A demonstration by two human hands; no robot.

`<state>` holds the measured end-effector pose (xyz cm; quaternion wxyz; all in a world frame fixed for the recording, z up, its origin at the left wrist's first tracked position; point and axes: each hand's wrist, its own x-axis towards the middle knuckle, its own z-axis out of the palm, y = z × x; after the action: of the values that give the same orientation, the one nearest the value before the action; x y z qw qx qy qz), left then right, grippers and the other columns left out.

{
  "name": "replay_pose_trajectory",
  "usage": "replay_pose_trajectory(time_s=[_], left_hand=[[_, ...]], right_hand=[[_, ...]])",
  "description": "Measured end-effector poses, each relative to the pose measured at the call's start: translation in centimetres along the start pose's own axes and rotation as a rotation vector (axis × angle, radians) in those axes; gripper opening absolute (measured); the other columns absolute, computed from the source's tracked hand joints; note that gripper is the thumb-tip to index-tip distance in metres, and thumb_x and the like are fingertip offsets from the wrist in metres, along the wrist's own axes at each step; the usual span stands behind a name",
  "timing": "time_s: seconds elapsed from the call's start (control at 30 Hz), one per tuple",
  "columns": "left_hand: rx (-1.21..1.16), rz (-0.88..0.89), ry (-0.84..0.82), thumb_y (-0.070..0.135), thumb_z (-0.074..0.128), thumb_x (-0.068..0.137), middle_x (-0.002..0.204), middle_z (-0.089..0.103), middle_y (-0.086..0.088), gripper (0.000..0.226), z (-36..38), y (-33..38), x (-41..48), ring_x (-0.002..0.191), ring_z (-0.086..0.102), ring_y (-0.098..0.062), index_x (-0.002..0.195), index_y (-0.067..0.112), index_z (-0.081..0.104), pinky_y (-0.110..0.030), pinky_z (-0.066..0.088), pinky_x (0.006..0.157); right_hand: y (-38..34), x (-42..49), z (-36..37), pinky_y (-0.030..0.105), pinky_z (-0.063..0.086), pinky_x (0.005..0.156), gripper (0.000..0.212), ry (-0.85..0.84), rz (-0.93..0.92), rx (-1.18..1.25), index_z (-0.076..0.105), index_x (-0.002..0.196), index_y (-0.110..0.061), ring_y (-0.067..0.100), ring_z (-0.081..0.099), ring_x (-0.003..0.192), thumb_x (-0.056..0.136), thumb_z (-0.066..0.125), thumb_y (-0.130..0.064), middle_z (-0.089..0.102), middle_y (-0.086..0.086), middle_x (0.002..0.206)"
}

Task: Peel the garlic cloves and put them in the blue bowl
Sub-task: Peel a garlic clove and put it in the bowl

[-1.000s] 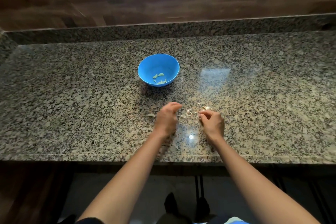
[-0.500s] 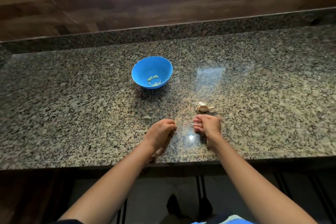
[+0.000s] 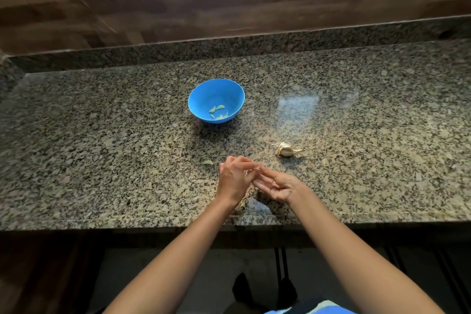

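Several peeled cloves (image 3: 218, 111) in the blue bowl (image 3: 195, 107), far and left. Nearer, on the counter (image 3: 102, 148): one loose clove (image 3: 207, 162), a partial garlic bulb (image 3: 286, 149) at right. Near edge: left hand (image 3: 234, 180) curled, pinching a pale scrap (image 3: 257, 168); right hand (image 3: 279, 185) nearly straight-fingered, touching it.

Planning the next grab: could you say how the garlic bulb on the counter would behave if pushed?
The garlic bulb looks papery, so probably light. Being lopsided, it would likely skid on the glossy counter, not roll.

Nearer the person than the blue bowl (image 3: 204, 95), which is holding peeled cloves (image 3: 219, 107), the left hand (image 3: 234, 178) is pinching a small pale piece (image 3: 257, 167) that the right hand (image 3: 277, 186) is touching, a garlic bulb (image 3: 286, 149) lying to the bowl's near right.
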<state>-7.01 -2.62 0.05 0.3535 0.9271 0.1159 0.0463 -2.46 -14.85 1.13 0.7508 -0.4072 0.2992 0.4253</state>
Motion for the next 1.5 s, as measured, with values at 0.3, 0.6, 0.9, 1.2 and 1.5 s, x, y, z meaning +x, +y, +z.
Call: replay_pose_trajectory(time_s=[0.3, 0.6, 0.9, 1.2, 1.5], left_hand=[[0.03, 0.06, -0.243, 0.029, 0.033, 0.095, 0.146, 0.033, 0.008, 0.038, 0.0, 0.3, -0.4, 0.129, 0.023, -0.011, 0.125, 0.027, 0.056, -0.05, 0.01, 0.109], [-0.583, -0.076, -0.263, 0.035, 0.032, 0.094, 0.141, 0.045, 0.0, 0.046, -1.1, 1.3, -0.6, 0.13, 0.04, -0.014, 0.134, 0.017, 0.048, -0.025, 0.034, 0.099], [-0.188, 0.057, -0.273, 0.037, 0.019, 0.089, 0.15, 0.027, 0.012, 0.056, 0.9, 0.2, -0.8, 0.14, 0.015, -0.003, 0.139, 0.021, 0.039, -0.039, 0.001, 0.117], [-0.726, -0.169, -0.144, 0.037, 0.022, 0.097, 0.148, 0.034, 0.004, 0.05, -2.2, 0.3, -0.8, 0.136, 0.033, -0.01, 0.14, 0.017, 0.036, -0.034, 0.024, 0.113], [0.556, 0.186, -0.437, 0.086, 0.015, 0.072, 0.141, -0.045, -0.009, 0.111, 1.0, -4.8, -2.4, 0.132, -0.038, -0.018, 0.135, 0.013, -0.039, -0.039, -0.015, 0.115]], right_hand=[[0.0, 0.1, -0.2, 0.029, 0.055, 0.058, 0.012, 0.015, -0.069, -0.004, 0.061, 0.078, 0.003, 0.019, 0.067, 0.052, 0.087, 0.054, -0.001, 0.067, 0.014, 0.06], [0.0, -0.3, -0.2, 0.036, 0.057, 0.064, 0.013, -0.017, -0.094, 0.015, 0.062, 0.093, 0.006, 0.026, 0.069, 0.061, 0.088, 0.05, 0.004, 0.068, 0.024, 0.072], [-0.5, 0.0, -0.2, 0.031, 0.058, 0.057, 0.029, -0.118, -0.107, 0.125, 0.057, 0.094, 0.006, 0.026, 0.069, 0.062, 0.096, 0.033, -0.012, 0.068, 0.02, 0.074], [-0.1, 0.0, -0.3, 0.026, 0.057, 0.056, 0.014, 0.028, -0.187, 0.085, 0.063, 0.097, 0.007, 0.021, 0.069, 0.063, 0.084, 0.056, 0.006, 0.069, 0.019, 0.078], [-1.0, -0.4, -3.0, 0.022, 0.057, 0.057, 0.014, 0.267, -0.353, 0.113, 0.059, 0.099, 0.008, 0.02, 0.068, 0.073, 0.085, 0.056, 0.004, 0.066, 0.019, 0.089]])
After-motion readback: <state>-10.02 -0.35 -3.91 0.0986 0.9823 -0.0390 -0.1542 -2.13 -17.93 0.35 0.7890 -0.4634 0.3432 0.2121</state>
